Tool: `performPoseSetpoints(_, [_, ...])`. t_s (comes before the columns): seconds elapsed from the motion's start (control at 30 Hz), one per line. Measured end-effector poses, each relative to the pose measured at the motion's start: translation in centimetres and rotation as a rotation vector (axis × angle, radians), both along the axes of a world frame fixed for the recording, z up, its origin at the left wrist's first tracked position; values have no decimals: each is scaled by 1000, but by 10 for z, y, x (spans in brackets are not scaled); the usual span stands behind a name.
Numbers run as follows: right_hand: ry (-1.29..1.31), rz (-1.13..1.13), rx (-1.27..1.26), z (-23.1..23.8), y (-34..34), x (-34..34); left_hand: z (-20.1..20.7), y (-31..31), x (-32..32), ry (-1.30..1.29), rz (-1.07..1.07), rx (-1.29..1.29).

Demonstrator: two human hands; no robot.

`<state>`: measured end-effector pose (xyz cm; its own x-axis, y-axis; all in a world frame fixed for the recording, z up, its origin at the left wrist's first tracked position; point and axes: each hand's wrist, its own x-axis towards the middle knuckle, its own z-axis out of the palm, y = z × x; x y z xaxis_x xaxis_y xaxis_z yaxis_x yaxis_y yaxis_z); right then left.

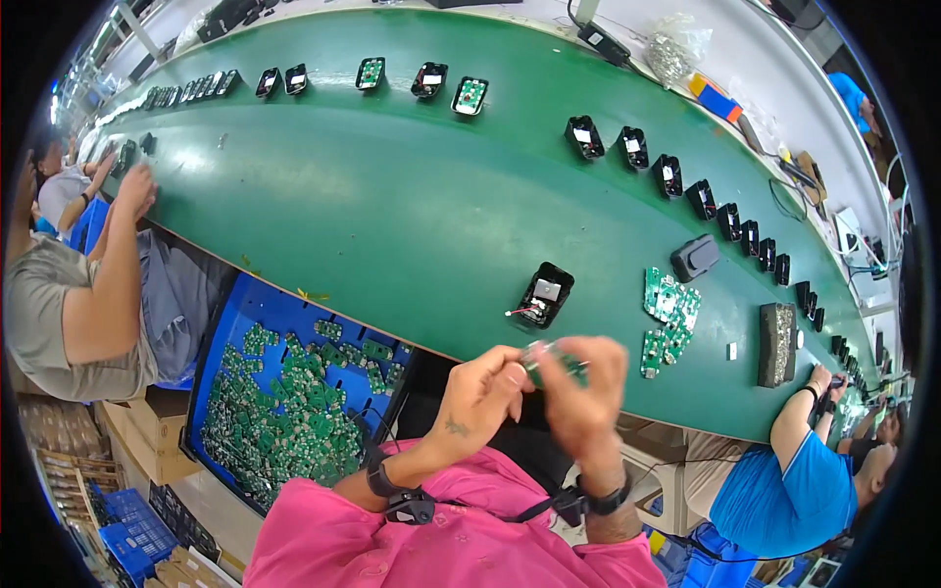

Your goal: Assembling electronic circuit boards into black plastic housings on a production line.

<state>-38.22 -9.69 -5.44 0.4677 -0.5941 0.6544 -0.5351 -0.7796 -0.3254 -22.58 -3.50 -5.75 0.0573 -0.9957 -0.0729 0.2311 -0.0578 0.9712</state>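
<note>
Just over the table's near edge, a small green circuit board (534,361) is held up between my two hands. My left hand (475,397) pinches the board's left end between thumb and fingers. Curled over the other end, my right hand (588,392) grips it too, partly smeared by motion and hiding much of the board. Beyond them on the table lies an open black plastic housing (559,306), with a silvery block and thin red and white wires inside. A loose pile of green circuit boards (671,309) is to the right of the housing.
A blue bin (221,363) heaped with boards is at my left. Right of the pile are a black closed case (695,257) and a dark speckled block (777,343). Black housings (632,147) line the green table (392,225). Co-workers sit left (88,304) and right (784,490).
</note>
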Motion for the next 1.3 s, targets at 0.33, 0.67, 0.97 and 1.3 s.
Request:
performPoseSetpoints(0.33, [-269, 31, 840, 13, 8, 13, -17, 8, 32, -35, 78, 55])
performPoseSetpoints(0.67, [-320, -155, 572, 5, -3, 35, -29, 15, 55, 6, 258, 83])
performPoseSetpoints(0.97, [-339, -227, 576, 7, -7, 40, -26, 14, 47, -18, 220, 89])
performPoseSetpoints(1.3, [-355, -248, 574, -2, -15, 29, -22, 12, 41, -46, 208, 71])
